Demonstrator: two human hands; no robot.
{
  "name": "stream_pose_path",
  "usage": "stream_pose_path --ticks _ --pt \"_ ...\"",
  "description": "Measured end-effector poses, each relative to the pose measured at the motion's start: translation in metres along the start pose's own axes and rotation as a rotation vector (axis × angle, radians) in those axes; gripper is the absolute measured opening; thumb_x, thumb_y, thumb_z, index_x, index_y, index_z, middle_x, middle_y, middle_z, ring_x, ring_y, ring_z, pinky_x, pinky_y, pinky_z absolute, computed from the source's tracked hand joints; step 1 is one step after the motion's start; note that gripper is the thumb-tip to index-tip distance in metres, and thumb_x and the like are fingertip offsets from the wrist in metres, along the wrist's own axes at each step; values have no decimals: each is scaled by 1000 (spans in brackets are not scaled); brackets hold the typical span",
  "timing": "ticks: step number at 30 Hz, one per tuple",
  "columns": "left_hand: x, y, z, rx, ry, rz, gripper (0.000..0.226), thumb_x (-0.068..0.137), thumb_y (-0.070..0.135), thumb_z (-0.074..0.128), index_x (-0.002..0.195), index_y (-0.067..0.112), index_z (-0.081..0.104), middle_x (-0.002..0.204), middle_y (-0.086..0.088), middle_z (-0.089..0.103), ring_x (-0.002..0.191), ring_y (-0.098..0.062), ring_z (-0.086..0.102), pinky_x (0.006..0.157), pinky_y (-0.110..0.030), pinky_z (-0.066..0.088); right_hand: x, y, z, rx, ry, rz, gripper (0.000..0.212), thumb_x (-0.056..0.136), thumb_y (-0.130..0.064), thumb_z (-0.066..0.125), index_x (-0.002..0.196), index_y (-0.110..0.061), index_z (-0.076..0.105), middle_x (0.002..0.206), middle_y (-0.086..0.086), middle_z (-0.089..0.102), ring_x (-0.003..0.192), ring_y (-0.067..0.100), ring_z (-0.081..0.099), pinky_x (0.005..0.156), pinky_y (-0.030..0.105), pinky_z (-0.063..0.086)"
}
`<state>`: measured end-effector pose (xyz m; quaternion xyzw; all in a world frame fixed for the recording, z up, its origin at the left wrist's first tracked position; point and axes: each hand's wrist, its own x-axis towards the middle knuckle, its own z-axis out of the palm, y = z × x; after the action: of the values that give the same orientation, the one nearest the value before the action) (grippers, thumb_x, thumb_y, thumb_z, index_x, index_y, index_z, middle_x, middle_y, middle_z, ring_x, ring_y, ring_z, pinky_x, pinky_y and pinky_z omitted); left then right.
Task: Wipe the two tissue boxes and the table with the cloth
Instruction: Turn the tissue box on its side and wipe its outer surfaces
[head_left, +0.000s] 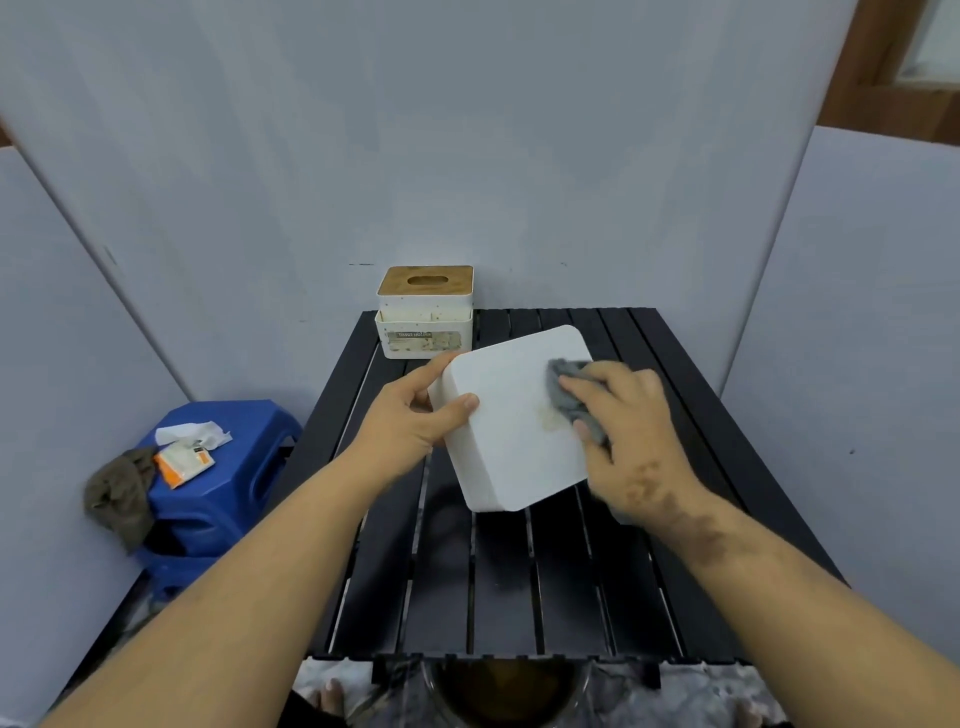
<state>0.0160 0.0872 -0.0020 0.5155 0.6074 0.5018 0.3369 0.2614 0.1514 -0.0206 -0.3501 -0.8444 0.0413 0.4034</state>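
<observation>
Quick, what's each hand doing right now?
Left hand: grips the white tissue box.
Right hand: holds the grey cloth against the box.

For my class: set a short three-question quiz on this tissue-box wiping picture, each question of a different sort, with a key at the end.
1. True or false: the left hand grips the white tissue box while the right hand presses the grey cloth on it.
2. Where does the tissue box with the wooden lid stand?
A. on the blue stool
B. at the far left corner of the black slatted table
C. in the person's left hand
3. Fill in: the brown rag hangs off the blue ____.

Key: 1 true; 2 B; 3 stool.
</observation>
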Motion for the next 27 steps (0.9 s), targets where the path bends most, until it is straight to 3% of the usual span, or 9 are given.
stream_pose_path --ticks 2,4,9,11,15,18,21,24,27 --pt "-1 0 1 -24 30 -26 58 74 49 83 129 55 64 107 -1 70 100 -24 68 89 -54 62 -17 -22 2 -8 -82 -111 56 76 -3 60 131 -14 60 132 0 53 102 27 47 91 40 47" --pt "-2 -1 2 -43 37 -34 69 65 56 81 133 49 66 97 3 71 94 -22 68 88 -56 62 -37 -44 4 30 -182 -207 61 75 -1 61 134 -15 56 135 -1 50 105 24 47 92 36 46" --pt "-2 -2 0 -7 6 -2 76 66 56 81 139 44 62 115 2 71 109 -24 68 91 -50 62 -56 -41 -4 21 -300 -362 57 80 0 58 134 -15 56 135 -3 50 101 23 50 89 33 47" --pt "-2 -1 -1 -10 0 -26 71 75 45 86 141 41 62 114 -1 69 112 -27 67 91 -49 63 -54 -18 -8 23 -257 -314 59 76 6 59 132 -14 59 134 -1 53 98 25 50 88 37 47" --pt "-5 3 -1 -18 -4 -17 51 90 24 79 133 46 64 115 -1 67 113 -28 66 88 -46 64 -50 26 -18 79 -54 4 50 79 5 57 126 -12 63 128 -3 55 104 19 47 97 32 41" --pt "-9 2 0 10 -10 1 62 78 46 83 136 49 62 118 -2 68 112 -27 67 92 -48 63 -41 36 -30 161 -1 182 49 82 12 61 124 -12 65 123 -6 55 111 10 47 103 17 37" --pt "-13 2 -1 44 -55 50 62 72 53 79 132 54 62 119 3 70 108 -23 69 97 -45 61 -29 28 -43 242 39 204 46 87 7 60 127 -16 63 122 -7 56 116 13 53 104 21 40" --pt "-15 1 -3 83 -92 78 71 70 57 77 138 49 59 119 6 72 106 -23 72 98 -39 60 -19 20 -53 325 109 198 45 90 5 60 130 -14 61 122 -4 57 116 3 54 102 13 40" --pt "-18 3 -3 105 -111 89 72 69 58 76 138 53 58 119 13 72 106 -24 71 99 -40 58 -15 13 -52 282 102 146 45 89 0 61 132 -15 60 128 -3 55 119 14 51 105 26 41"
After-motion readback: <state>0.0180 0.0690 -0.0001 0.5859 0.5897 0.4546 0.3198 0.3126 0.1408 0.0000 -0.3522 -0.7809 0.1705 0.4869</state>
